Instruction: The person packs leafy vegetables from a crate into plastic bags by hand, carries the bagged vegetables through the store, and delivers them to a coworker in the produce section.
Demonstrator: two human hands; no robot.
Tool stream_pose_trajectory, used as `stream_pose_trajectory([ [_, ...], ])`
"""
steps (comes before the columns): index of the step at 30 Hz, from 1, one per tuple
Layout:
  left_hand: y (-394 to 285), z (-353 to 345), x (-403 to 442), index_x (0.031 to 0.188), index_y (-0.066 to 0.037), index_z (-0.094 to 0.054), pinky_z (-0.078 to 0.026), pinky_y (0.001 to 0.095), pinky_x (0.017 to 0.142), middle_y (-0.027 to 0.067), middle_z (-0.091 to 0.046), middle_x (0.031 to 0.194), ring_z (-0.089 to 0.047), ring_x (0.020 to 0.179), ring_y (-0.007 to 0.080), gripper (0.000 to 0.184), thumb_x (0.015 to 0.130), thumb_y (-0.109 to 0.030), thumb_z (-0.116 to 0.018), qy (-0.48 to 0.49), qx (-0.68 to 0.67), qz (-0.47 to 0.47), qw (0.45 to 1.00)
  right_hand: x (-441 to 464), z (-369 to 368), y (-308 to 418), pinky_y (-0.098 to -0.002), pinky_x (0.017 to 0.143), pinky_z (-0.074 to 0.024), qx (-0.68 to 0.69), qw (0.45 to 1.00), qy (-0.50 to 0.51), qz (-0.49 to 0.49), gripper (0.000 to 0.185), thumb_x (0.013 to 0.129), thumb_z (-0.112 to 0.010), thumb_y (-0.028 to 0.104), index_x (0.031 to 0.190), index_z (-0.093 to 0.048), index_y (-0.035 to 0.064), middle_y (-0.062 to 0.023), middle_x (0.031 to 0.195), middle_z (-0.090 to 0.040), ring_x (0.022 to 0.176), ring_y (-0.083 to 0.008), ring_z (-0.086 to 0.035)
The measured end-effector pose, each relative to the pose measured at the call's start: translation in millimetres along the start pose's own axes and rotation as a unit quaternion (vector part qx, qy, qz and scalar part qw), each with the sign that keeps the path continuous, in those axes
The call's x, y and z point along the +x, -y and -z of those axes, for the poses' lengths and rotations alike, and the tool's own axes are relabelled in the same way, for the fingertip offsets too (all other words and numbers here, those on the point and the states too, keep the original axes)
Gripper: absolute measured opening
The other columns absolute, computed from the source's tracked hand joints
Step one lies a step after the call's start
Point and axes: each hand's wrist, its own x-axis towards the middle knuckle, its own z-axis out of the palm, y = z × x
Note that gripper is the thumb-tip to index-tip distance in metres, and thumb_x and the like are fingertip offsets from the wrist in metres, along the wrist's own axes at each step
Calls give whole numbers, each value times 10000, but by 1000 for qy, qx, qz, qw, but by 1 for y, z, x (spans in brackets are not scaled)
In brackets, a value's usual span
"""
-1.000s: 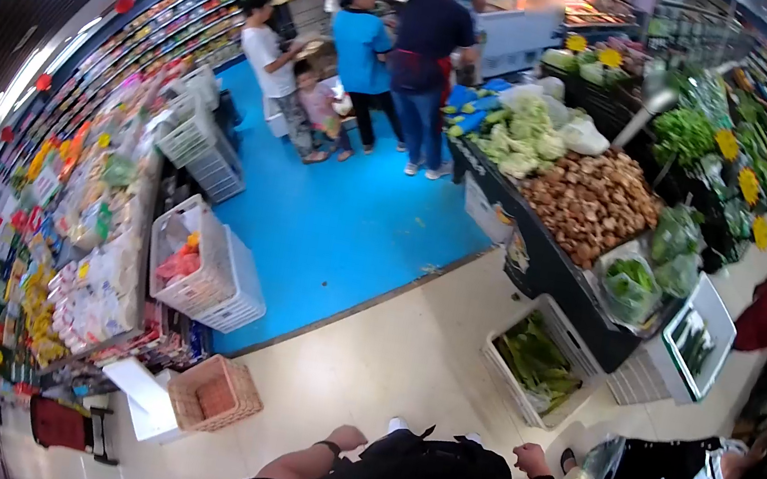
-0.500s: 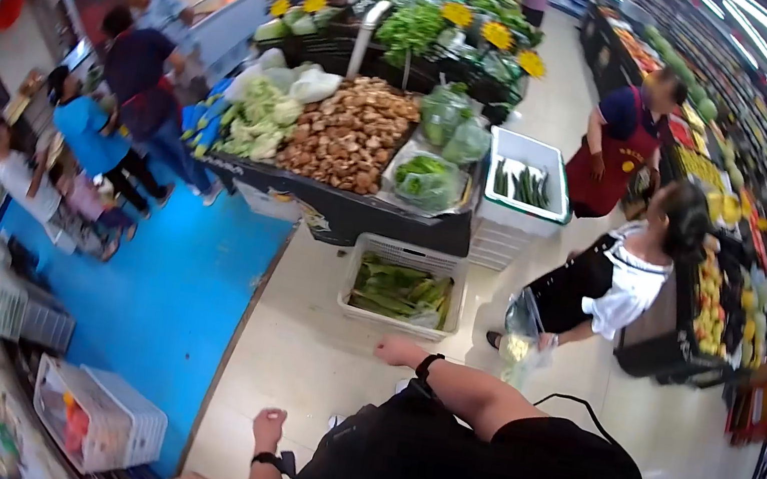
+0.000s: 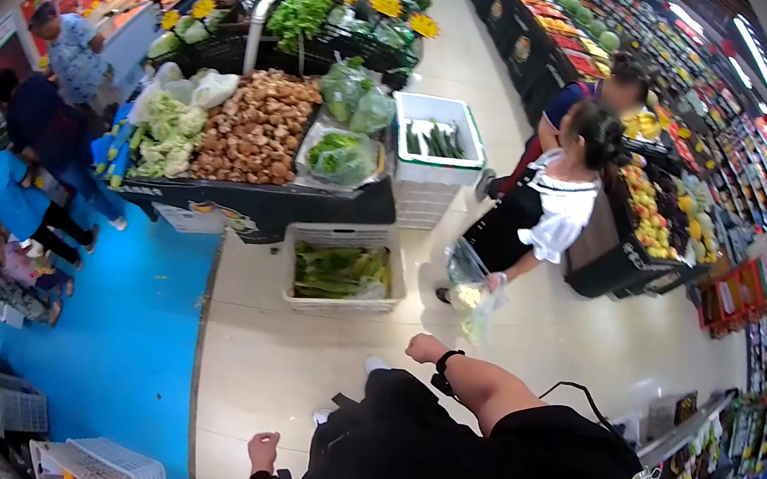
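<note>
My right hand (image 3: 427, 348) hangs in front of my body with its fingers curled in and nothing visible in them. A black band circles that wrist. The nearest thing to it is a white crate (image 3: 339, 305) on the floor, holding long green leafy vegetables (image 3: 338, 270); a gap separates them. Lower down, my left hand (image 3: 263, 449) also hangs with curled fingers above the pale floor, touching nothing. It wears a dark wrist strap too. Neither hand appears to hold anything.
A produce stand carries brown mushrooms (image 3: 256, 122), cauliflower (image 3: 169, 131) and bagged greens (image 3: 340, 157). Beside it, a white foam box (image 3: 441, 110) holds cucumbers. A person in a white top (image 3: 566, 209) carries a plastic bag close on the right. Several people stand left; stacked crates (image 3: 102, 466) sit lower left.
My view has turned right, so the stand and crate sit further left. My right hand shows further right in view. The person in the white top now overlaps the one in the apron.
</note>
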Motion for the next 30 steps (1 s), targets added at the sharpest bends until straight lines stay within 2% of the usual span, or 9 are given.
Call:
stream_pose_trajectory([
  [4,-24,10,10,940,-25,-745,-561,362,744,121,-754,849,-701,788,227,302,829,-268,-885,-1,40,-75,996,-45,-35,11,-498,910,-550,-9,997,-56,46,389,901,-590,344,983,-776,13,-252,1028,-741,988,-443,-698],
  [9,-6,34,18,987,-12,-746,-543,360,781,120,-738,914,-672,855,203,309,852,-266,-860,45,-6,-35,998,-103,-72,58,-493,921,-549,89,991,-54,81,384,922,-593,336,1070,-770,30,-228,1063,-753,1016,-432,-700],
  [14,22,64,-18,983,-7,-748,-538,351,741,95,-736,867,-650,787,188,310,855,-267,-859,16,-50,-48,997,-119,-106,77,-499,919,-556,59,992,-18,113,372,905,-600,318,1059,-775,29,-230,1062,-755,1013,-433,-706],
  [19,106,82,-109,998,-10,-769,-539,332,719,108,-743,832,-659,748,167,324,877,-301,-843,-38,-29,-41,998,-133,-145,73,-501,880,-558,-12,986,3,163,343,888,-610,310,1017,-775,38,-223,1007,-756,969,-428,-711],
  [21,143,84,-171,1001,-7,-778,-552,332,713,104,-753,796,-690,746,168,338,897,-325,-820,-51,-6,21,998,-142,-170,59,-504,887,-562,16,982,-8,190,338,893,-594,308,1004,-778,48,-217,993,-757,958,-423,-713],
  [25,190,84,-310,1033,-15,-778,-597,365,790,124,-800,862,-765,835,238,404,927,-403,-737,23,45,100,994,-132,-260,-2,-490,859,-575,37,956,-46,288,259,911,-626,266,971,-768,57,-197,1011,-748,975,-404,-695],
  [26,230,87,-341,1033,-15,-778,-597,365,790,124,-800,862,-765,835,238,404,927,-403,-737,-13,28,128,991,-158,-265,2,-471,829,-575,74,966,-30,245,267,892,-638,285,949,-761,55,-185,998,-755,944,-409,-703],
  [28,299,76,-369,1055,-47,-786,-596,379,845,107,-811,932,-767,895,256,409,961,-413,-631,63,104,137,983,-189,-296,-19,-426,645,-582,149,982,48,105,325,922,-643,294,915,-724,-21,-180,808,-728,687,-297,-727],
  [30,331,83,-385,1048,-93,-803,-588,397,887,37,-816,933,-763,943,252,396,973,-394,-556,104,166,124,973,-215,-329,-54,-413,591,-582,191,977,82,38,323,956,-646,284,985,-730,-26,-169,812,-731,625,-263,-711],
])
